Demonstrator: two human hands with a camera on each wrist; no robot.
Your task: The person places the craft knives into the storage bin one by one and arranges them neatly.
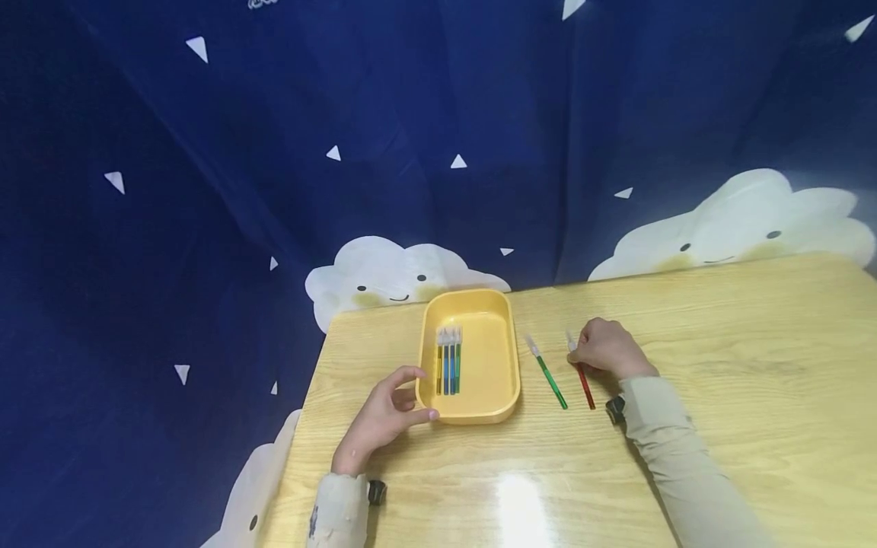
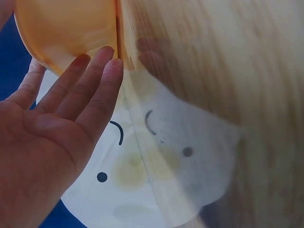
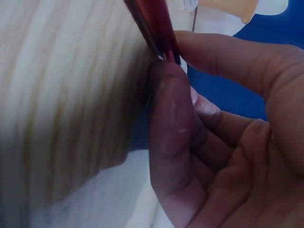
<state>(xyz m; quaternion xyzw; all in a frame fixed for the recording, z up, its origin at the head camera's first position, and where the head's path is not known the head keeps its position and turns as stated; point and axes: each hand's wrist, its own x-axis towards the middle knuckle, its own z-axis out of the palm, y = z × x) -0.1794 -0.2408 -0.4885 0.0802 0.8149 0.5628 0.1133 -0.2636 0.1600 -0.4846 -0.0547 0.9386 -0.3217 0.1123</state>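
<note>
My right hand (image 1: 608,348) pinches a red craft knife (image 1: 586,388) between thumb and fingertips near its whitish, clear-looking cap. In the right wrist view its shiny red handle (image 3: 154,21) runs up from the fingertips. A green craft knife (image 1: 552,383) lies slanted on the table, just left of the red one. With fingers fairly straight, my left hand (image 1: 384,415) rests at the near left corner of a yellow tray (image 1: 503,407), thumb and index finger at its rim. Inside the tray's left half, several capped craft knives (image 1: 448,373) in yellow, blue and green lie side by side.
The light wooden table (image 1: 740,365) carries everything, and its far edge runs just behind the tray. A dark blue curtain (image 1: 425,114) with white triangles and smiling clouds (image 1: 397,274) hangs behind and to the left.
</note>
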